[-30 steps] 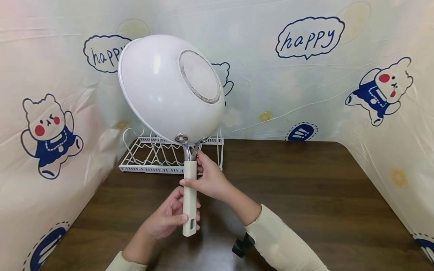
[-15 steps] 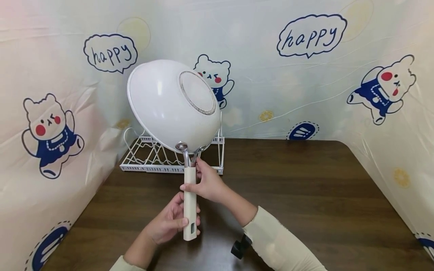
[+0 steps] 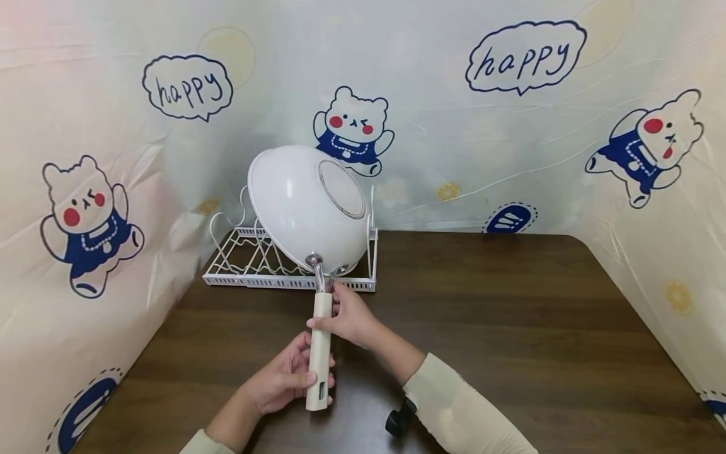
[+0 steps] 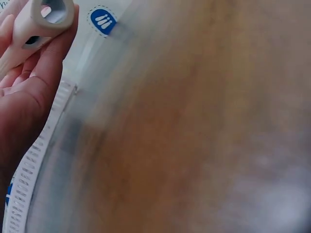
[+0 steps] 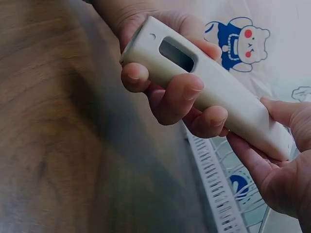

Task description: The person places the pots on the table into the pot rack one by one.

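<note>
A white wok [image 3: 300, 202] is tilted on its side over the white wire dish rack [image 3: 283, 282], its round base facing right and its rim to the left. Its cream handle [image 3: 320, 353] points toward me, joined by a forked metal bracket. My left hand [image 3: 282, 373] grips the handle near its end, thumb on top and fingers wrapped beneath, as the right wrist view shows. Farther up, by the bracket, my right hand [image 3: 353, 315] holds the handle between thumb and fingers. In the left wrist view, the handle's hollow end [image 4: 53, 12] shows above the left palm.
The rack stands at the back left of a dark brown wooden table [image 3: 482, 315]. A patterned curtain [image 3: 420, 126] with cartoon bears surrounds the table at the back and sides. A black strap piece [image 3: 400, 419] hangs under the right sleeve.
Both hands have lowered the wok toward the rack and slightly to the right. It now overlaps the rack's right part, and the bear behind it has come into view.
</note>
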### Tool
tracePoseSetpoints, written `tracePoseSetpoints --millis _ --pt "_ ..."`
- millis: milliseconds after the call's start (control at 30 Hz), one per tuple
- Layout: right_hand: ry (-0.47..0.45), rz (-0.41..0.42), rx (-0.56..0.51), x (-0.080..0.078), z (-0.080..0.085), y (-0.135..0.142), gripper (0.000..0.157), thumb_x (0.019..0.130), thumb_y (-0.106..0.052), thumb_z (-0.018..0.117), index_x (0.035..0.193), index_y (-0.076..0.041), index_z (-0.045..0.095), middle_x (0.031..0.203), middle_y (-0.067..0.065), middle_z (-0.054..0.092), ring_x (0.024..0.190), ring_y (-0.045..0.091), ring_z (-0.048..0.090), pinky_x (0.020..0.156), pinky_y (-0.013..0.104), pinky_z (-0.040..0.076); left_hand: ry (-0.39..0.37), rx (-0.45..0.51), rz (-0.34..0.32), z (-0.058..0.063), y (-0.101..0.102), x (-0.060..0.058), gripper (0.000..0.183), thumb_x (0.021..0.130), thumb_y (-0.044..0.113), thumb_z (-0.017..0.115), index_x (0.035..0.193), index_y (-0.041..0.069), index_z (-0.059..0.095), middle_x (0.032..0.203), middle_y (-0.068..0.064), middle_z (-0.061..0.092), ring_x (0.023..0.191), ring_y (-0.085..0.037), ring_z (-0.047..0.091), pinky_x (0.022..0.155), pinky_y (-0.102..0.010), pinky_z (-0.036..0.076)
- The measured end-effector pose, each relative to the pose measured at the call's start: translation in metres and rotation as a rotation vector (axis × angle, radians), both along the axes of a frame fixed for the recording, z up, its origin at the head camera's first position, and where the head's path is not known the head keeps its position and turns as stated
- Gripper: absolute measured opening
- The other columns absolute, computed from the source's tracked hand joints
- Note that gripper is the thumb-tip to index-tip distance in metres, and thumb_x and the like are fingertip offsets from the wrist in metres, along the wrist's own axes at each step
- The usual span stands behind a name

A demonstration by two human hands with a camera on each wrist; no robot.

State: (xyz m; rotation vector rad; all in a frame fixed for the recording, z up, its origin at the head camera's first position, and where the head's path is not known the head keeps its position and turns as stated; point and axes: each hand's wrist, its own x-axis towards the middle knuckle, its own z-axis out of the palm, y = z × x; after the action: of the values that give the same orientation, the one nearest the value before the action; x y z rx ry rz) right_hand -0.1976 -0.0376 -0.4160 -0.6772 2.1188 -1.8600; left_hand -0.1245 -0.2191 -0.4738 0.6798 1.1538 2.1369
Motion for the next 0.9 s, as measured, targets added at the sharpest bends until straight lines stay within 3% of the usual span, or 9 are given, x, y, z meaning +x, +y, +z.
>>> tracePoseSetpoints --millis 233,367,600,733,900 --pt "0.038 -0.013 0.11 0.004 -0.013 0.003 0.047 0.075 -0.01 0.085 0.107 -0.003 0.051 0.088 0.005 0.062 0.078 0.018 0.065 0.064 0.025 0.055 -0.028 -0.032 -0.014 -0.012 0.006 0.004 0.056 0.096 -0.008 0.049 0.141 0.015 0.025 0.122 -0.01 0.056 0.109 -0.034 0.063 0.088 -0.052 0.052" --pt "0.07 -0.006 0.155 0.005 -0.018 0.006 0.049 0.074 -0.012 0.086 0.107 -0.003 0.052 0.086 0.003 0.062 0.076 0.019 0.064 0.062 0.024 0.054 -0.047 -0.029 -0.02 -0.017 0.011 0.006 0.06 0.095 -0.008 0.05 0.143 0.017 0.023 0.122 -0.01 0.055 0.11 -0.035 0.063 0.09 -0.052 0.052" --pt "0.108 0.001 0.235 0.007 -0.019 0.016 0.053 0.072 -0.015 0.087 0.108 -0.003 0.051 0.084 0.002 0.061 0.073 0.014 0.061 0.063 0.024 0.052 -0.065 -0.084 -0.011 -0.017 0.021 0.009 0.065 0.093 -0.01 0.053 0.143 0.017 0.022 0.123 -0.013 0.055 0.111 -0.038 0.062 0.092 -0.05 0.051" --pt "0.112 0.008 0.285 0.007 -0.017 0.022 0.054 0.072 -0.018 0.087 0.11 -0.004 0.051 0.083 0.0 0.061 0.072 0.01 0.059 0.064 0.024 0.051 -0.043 -0.126 0.003 -0.014 0.026 0.009 0.066 0.091 -0.012 0.056 0.142 0.013 0.022 0.122 -0.016 0.058 0.11 -0.037 0.062 0.093 -0.048 0.051" --pt "0.101 0.022 0.316 0.005 -0.014 0.029 0.054 0.073 -0.018 0.087 0.11 -0.004 0.05 0.082 -0.001 0.062 0.07 0.009 0.06 0.062 0.024 0.051 -0.009 -0.199 0.058 -0.011 0.033 0.009 0.071 0.088 -0.01 0.062 0.142 -0.005 0.015 0.12 -0.017 0.06 0.107 -0.029 0.064 0.091 -0.042 0.053"
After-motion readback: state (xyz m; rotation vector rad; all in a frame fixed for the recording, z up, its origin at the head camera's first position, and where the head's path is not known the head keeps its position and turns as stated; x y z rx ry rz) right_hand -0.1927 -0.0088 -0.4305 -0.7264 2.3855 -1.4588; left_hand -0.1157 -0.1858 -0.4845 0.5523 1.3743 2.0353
